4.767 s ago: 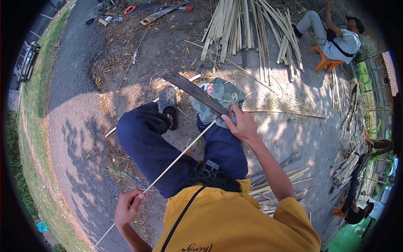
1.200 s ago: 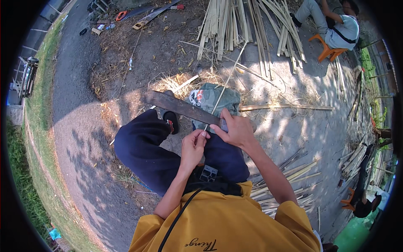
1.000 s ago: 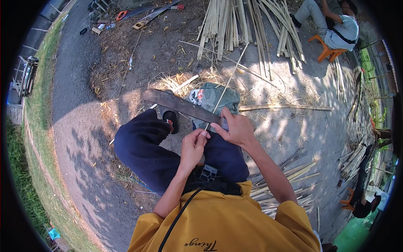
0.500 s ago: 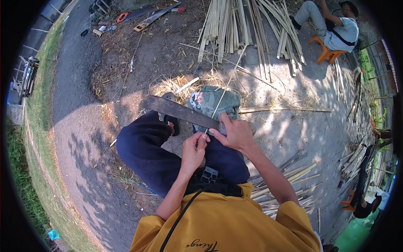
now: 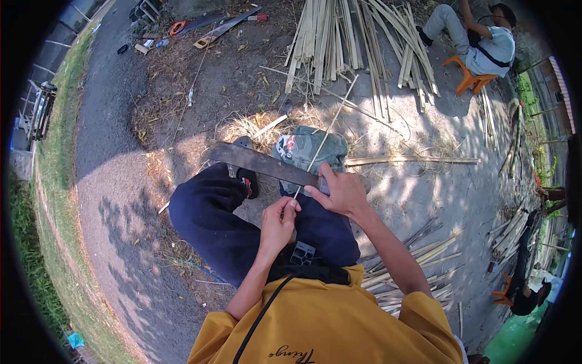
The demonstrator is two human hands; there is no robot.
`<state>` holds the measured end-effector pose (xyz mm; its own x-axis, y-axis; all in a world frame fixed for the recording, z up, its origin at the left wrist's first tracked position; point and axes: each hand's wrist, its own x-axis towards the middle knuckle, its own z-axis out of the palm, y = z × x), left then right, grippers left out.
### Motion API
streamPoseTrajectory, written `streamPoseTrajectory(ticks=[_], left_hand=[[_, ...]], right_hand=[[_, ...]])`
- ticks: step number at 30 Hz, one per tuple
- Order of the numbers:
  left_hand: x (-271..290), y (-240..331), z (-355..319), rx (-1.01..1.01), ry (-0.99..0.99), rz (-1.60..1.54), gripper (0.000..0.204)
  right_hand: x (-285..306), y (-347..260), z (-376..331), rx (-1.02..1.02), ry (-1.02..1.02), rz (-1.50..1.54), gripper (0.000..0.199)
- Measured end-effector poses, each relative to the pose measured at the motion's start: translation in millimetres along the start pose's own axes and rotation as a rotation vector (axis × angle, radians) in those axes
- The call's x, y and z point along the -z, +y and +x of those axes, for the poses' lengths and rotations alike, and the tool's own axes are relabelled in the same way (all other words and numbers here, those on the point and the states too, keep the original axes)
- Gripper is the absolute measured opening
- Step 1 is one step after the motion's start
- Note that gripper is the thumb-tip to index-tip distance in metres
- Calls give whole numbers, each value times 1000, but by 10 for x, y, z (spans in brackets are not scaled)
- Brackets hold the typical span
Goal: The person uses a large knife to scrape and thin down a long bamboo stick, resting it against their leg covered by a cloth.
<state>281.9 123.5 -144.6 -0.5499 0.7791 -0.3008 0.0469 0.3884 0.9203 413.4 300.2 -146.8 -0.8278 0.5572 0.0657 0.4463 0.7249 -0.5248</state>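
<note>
One long dark flat-bladed knife [image 5: 262, 162], gripped by right hand [image 5: 342, 193]; one thin pale bamboo strip [image 5: 325, 134] pinched by left hand [image 5: 280, 219] just below blade; bare ground left of it.

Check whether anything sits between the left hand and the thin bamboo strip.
Nothing does. The left hand already pinches the bamboo strip at its near end, just below the machete blade held in the right hand.

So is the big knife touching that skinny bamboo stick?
Touching. The head view shows the thin bamboo strip crossing the blade of the big knife, pinched by the left hand.
</note>
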Motion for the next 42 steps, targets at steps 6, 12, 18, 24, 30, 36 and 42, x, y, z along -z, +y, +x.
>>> streamPoseTrajectory(ticks=[6, 12, 18, 24, 30, 36, 42], left_hand=[[23, 94, -141, 28, 5, 91, 24], [-28, 187, 8, -16, 66, 127, 22], [39, 6, -139, 52, -9, 14, 24], [24, -131, -36, 196, -170, -330, 29], [17, 96, -117, 30, -14, 101, 28], [59, 156, -135, 18, -1, 70, 27], [125, 63, -233, -20, 15, 109, 25]], right_hand=[[29, 40, -20, -48, 51, 51, 48], [15, -19, -18, -2, 0, -4, 48], [19, 55, -17, -83, 83, 79, 47], [39, 15, 14, -36, 12, 47, 47], [0, 56, -13, -52, 26, 23, 48], [50, 38, 32, -39, 27, 53, 47], [70, -38, 8, -53, 21, 21, 48]])
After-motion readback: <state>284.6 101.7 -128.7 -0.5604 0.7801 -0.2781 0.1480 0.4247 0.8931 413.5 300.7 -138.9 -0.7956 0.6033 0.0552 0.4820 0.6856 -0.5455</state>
